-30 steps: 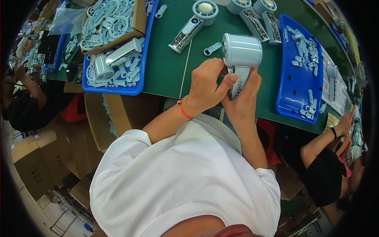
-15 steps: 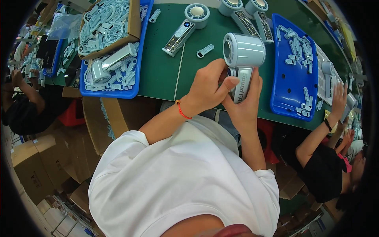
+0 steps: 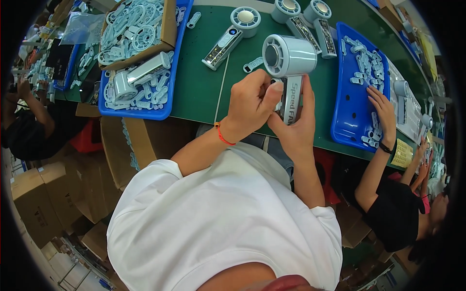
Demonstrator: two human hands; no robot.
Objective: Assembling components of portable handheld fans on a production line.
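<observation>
A pale blue-grey handheld fan [image 3: 293,56] is held upright over the front edge of the table, its round head up and the front grille turned left. My right hand [image 3: 294,127] is closed around the lower handle from below and the right, fingers along its far side. My left hand [image 3: 250,104], with a red cord bracelet at the wrist, is closed against the handle's left side, thumb bent at its edge. A light piece shows by that thumb, mostly hidden by the fingers. Just behind the hands lies a small pale cover piece [image 3: 253,64] with a dark window.
Another fan [image 3: 223,47] with exposed electronics lies on the green table [image 3: 194,92], with two more fans [image 3: 324,36] at the back. At left, a blue tray [image 3: 162,114] holds a carton [image 3: 170,24] of parts. A co-worker's hand [image 3: 383,109] reaches into the right blue tray [image 3: 342,131].
The fan has shifted slightly left and turned, showing more of its front grille and handle. My hands stay on it. The co-worker's hand has come down into the right tray.
</observation>
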